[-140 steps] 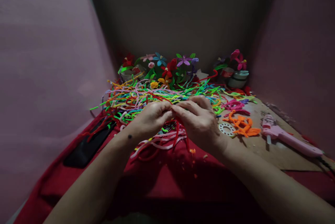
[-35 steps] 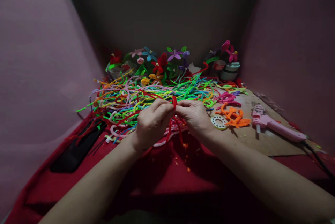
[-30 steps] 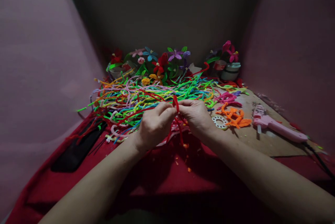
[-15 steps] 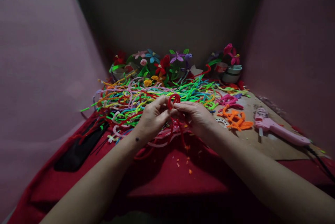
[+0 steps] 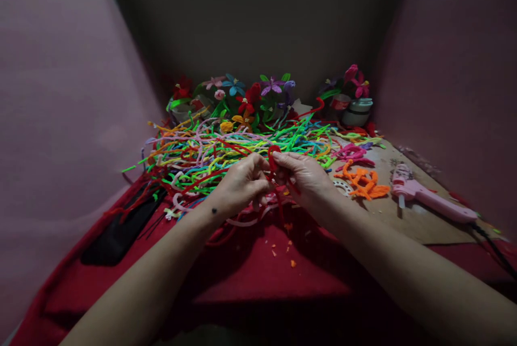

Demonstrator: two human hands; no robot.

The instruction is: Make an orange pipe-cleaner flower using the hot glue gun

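A bent red pipe cleaner (image 5: 274,153) is pinched between the thumb and fingers of my right hand (image 5: 305,173), its looped end sticking up above the fingertips. My left hand (image 5: 246,179) has its fingers curled close beside it; a red strand runs down between the two hands. Whether the left fingertips grip that strand is hard to make out. Behind and under my hands spreads a heap of many-coloured pipe cleaners (image 5: 194,160).
To the right, a pink hot glue gun (image 5: 434,200) lies on a cardboard sheet (image 5: 407,227) near orange pipe-cleaner pieces (image 5: 365,184). A black phone (image 5: 111,235) lies left on the red cloth (image 5: 258,276). Pipe-cleaner flowers (image 5: 246,101) and a lidded jar (image 5: 357,112) stand behind.
The red loop has narrowed and shifted slightly right with my right hand. My left fingers have moved off the loop's top, down to its lower part.
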